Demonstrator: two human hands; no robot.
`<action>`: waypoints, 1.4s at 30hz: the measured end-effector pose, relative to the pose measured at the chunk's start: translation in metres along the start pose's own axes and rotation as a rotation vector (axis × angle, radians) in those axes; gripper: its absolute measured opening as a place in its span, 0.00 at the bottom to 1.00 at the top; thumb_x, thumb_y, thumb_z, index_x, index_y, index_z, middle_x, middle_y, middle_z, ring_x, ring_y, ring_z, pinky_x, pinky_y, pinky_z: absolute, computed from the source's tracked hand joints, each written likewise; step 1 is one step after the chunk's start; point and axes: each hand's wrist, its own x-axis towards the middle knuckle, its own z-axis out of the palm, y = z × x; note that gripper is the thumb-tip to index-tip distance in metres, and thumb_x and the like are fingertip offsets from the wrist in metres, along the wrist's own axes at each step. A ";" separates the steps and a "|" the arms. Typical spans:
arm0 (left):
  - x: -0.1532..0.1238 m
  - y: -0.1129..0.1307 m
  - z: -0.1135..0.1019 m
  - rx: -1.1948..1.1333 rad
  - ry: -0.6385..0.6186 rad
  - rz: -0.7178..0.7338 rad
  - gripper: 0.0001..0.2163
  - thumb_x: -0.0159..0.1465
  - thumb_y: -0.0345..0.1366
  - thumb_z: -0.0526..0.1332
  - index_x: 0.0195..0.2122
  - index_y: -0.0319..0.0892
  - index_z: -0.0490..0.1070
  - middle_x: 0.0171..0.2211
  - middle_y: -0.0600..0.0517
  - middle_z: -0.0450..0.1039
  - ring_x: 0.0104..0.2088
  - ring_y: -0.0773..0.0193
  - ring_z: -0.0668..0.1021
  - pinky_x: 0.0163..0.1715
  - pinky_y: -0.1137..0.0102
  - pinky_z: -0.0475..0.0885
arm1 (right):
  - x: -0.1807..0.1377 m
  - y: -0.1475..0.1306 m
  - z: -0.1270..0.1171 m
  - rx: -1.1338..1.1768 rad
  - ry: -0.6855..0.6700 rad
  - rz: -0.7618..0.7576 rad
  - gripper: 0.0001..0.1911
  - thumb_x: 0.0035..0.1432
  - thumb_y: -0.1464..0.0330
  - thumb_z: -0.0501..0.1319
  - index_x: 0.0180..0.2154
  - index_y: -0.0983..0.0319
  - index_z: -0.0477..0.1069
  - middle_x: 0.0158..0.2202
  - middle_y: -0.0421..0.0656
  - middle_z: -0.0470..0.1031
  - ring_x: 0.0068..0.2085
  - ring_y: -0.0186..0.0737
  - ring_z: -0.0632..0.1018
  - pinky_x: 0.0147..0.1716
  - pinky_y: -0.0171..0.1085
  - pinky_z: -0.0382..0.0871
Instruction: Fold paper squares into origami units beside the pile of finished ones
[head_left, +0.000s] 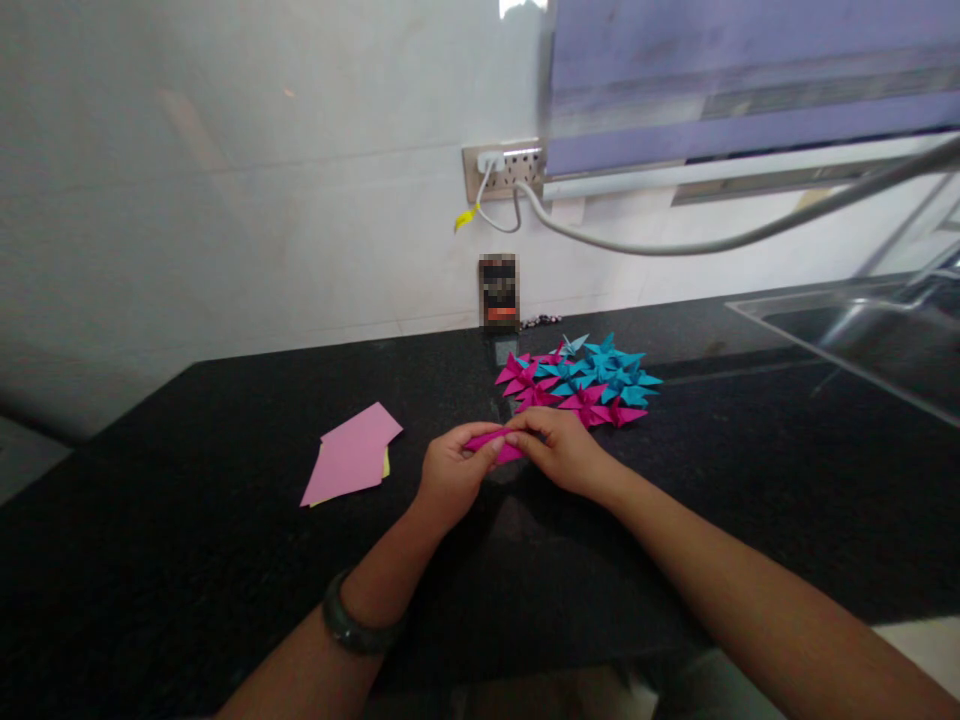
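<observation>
Upright dark object (499,292): face pixelated, no text legible
Yellow cable tag (466,217): seemingly marked, too small to read

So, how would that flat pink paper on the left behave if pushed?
Thin-edged, the pink paper is likely light and bendy. It lies flat on a shiny black countertop, so it would probably slide; yellow paper peeking out beneath might shift too.

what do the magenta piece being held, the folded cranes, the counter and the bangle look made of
Magenta piece: likely matte paper; it looks thin and folded.
Cranes: likely paper too, matte, with sharp points and creases.
Counter: probably polished stone, black and glossy, with reflections.
Bangle: smooth, dark, slightly shiny; stone, glass or plastic, the look leaves it open.
</observation>
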 end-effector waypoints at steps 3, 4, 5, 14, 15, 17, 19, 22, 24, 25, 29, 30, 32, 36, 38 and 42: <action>0.000 -0.001 0.000 -0.028 0.002 -0.042 0.12 0.50 0.39 0.63 0.33 0.37 0.74 0.27 0.50 0.75 0.24 0.67 0.75 0.24 0.74 0.72 | -0.001 -0.001 0.000 0.042 0.033 0.031 0.03 0.53 0.72 0.57 0.30 0.64 0.70 0.25 0.40 0.71 0.27 0.32 0.71 0.27 0.31 0.63; 0.000 -0.001 0.000 -0.036 0.001 -0.056 0.12 0.50 0.39 0.63 0.32 0.36 0.73 0.26 0.50 0.75 0.24 0.68 0.75 0.24 0.74 0.72 | -0.001 -0.002 0.001 0.048 0.039 0.027 0.03 0.52 0.73 0.57 0.30 0.64 0.70 0.25 0.40 0.71 0.27 0.31 0.71 0.27 0.31 0.63; 0.000 -0.001 0.000 -0.039 -0.005 -0.068 0.11 0.50 0.38 0.63 0.32 0.36 0.73 0.26 0.50 0.75 0.23 0.68 0.75 0.24 0.74 0.72 | -0.001 -0.002 0.001 0.050 0.041 0.016 0.03 0.52 0.73 0.57 0.29 0.64 0.70 0.25 0.40 0.71 0.27 0.31 0.71 0.28 0.30 0.63; -0.001 0.005 0.001 -0.154 -0.042 -0.165 0.09 0.48 0.35 0.64 0.28 0.35 0.72 0.21 0.52 0.72 0.21 0.71 0.73 0.22 0.76 0.70 | 0.000 -0.001 0.001 0.142 0.048 -0.043 0.06 0.50 0.74 0.58 0.29 0.64 0.73 0.26 0.42 0.74 0.28 0.32 0.73 0.29 0.31 0.65; -0.001 0.006 0.001 -0.197 -0.054 -0.183 0.09 0.48 0.35 0.64 0.28 0.35 0.72 0.21 0.52 0.72 0.21 0.71 0.73 0.22 0.76 0.70 | 0.000 -0.002 0.000 0.164 0.037 -0.046 0.05 0.50 0.74 0.58 0.29 0.64 0.73 0.26 0.42 0.74 0.28 0.32 0.73 0.29 0.31 0.65; -0.002 0.006 0.001 -0.262 -0.079 -0.211 0.10 0.48 0.36 0.65 0.28 0.35 0.71 0.22 0.53 0.72 0.21 0.71 0.73 0.22 0.76 0.70 | 0.001 -0.003 -0.002 0.221 0.022 -0.013 0.06 0.50 0.72 0.58 0.27 0.65 0.73 0.25 0.43 0.73 0.28 0.33 0.72 0.29 0.32 0.65; -0.003 0.006 0.001 -0.268 -0.088 -0.220 0.09 0.48 0.36 0.65 0.28 0.35 0.71 0.21 0.53 0.71 0.21 0.71 0.73 0.22 0.76 0.70 | 0.002 -0.003 -0.001 0.291 0.015 0.091 0.06 0.50 0.71 0.58 0.25 0.65 0.72 0.24 0.42 0.72 0.27 0.32 0.71 0.27 0.31 0.64; -0.003 0.008 0.001 -0.192 -0.061 -0.188 0.08 0.47 0.35 0.65 0.27 0.36 0.71 0.20 0.54 0.71 0.20 0.71 0.72 0.22 0.76 0.69 | 0.002 -0.002 0.001 0.401 -0.022 0.284 0.06 0.49 0.69 0.59 0.25 0.66 0.71 0.21 0.39 0.69 0.23 0.29 0.68 0.23 0.30 0.61; -0.003 0.008 0.001 -0.140 -0.052 -0.160 0.08 0.47 0.35 0.64 0.26 0.36 0.72 0.20 0.54 0.71 0.20 0.71 0.72 0.22 0.76 0.69 | 0.002 0.000 0.002 0.474 -0.051 0.380 0.07 0.47 0.67 0.61 0.26 0.66 0.70 0.21 0.38 0.69 0.22 0.28 0.67 0.22 0.29 0.60; -0.002 0.008 0.001 -0.123 -0.052 -0.150 0.08 0.47 0.35 0.64 0.26 0.36 0.72 0.21 0.53 0.71 0.20 0.71 0.72 0.22 0.75 0.69 | 0.002 0.001 0.002 0.504 -0.067 0.413 0.08 0.46 0.66 0.61 0.26 0.66 0.70 0.21 0.38 0.69 0.22 0.28 0.67 0.22 0.29 0.60; -0.001 0.007 0.000 -0.117 -0.070 -0.133 0.08 0.49 0.36 0.63 0.27 0.37 0.71 0.22 0.53 0.72 0.22 0.70 0.73 0.24 0.74 0.70 | 0.002 0.003 0.002 0.483 -0.145 0.419 0.10 0.47 0.65 0.61 0.25 0.67 0.70 0.21 0.39 0.69 0.23 0.29 0.67 0.23 0.30 0.60; -0.001 0.008 0.000 -0.119 -0.076 -0.132 0.08 0.49 0.36 0.63 0.27 0.37 0.71 0.22 0.53 0.72 0.22 0.69 0.73 0.25 0.74 0.70 | 0.002 0.003 0.002 0.443 -0.153 0.398 0.10 0.48 0.65 0.60 0.25 0.67 0.70 0.21 0.39 0.68 0.23 0.29 0.67 0.23 0.30 0.59; -0.001 0.009 0.000 -0.119 -0.091 -0.140 0.08 0.49 0.37 0.62 0.28 0.37 0.71 0.23 0.53 0.72 0.23 0.69 0.74 0.25 0.73 0.70 | 0.002 0.003 0.001 0.351 -0.155 0.350 0.10 0.50 0.66 0.58 0.25 0.67 0.70 0.20 0.38 0.66 0.23 0.29 0.66 0.23 0.30 0.58; -0.002 0.010 0.000 -0.120 -0.128 -0.142 0.10 0.50 0.38 0.62 0.29 0.36 0.71 0.25 0.51 0.72 0.24 0.68 0.74 0.26 0.73 0.70 | 0.002 0.003 0.001 0.158 -0.141 0.239 0.09 0.53 0.68 0.56 0.25 0.66 0.70 0.21 0.38 0.66 0.24 0.30 0.66 0.24 0.30 0.58; -0.002 0.009 0.000 -0.083 -0.129 -0.124 0.11 0.50 0.39 0.62 0.29 0.36 0.71 0.24 0.51 0.72 0.24 0.68 0.74 0.25 0.73 0.70 | 0.001 0.003 0.000 0.102 -0.134 0.185 0.09 0.54 0.69 0.55 0.26 0.66 0.70 0.22 0.39 0.68 0.25 0.31 0.68 0.25 0.30 0.59; -0.002 0.008 -0.001 0.073 -0.069 -0.047 0.09 0.50 0.40 0.62 0.25 0.37 0.72 0.20 0.53 0.70 0.20 0.69 0.71 0.21 0.75 0.66 | 0.000 0.000 -0.001 0.078 -0.161 0.098 0.08 0.54 0.71 0.55 0.27 0.66 0.70 0.24 0.40 0.69 0.27 0.31 0.69 0.27 0.30 0.60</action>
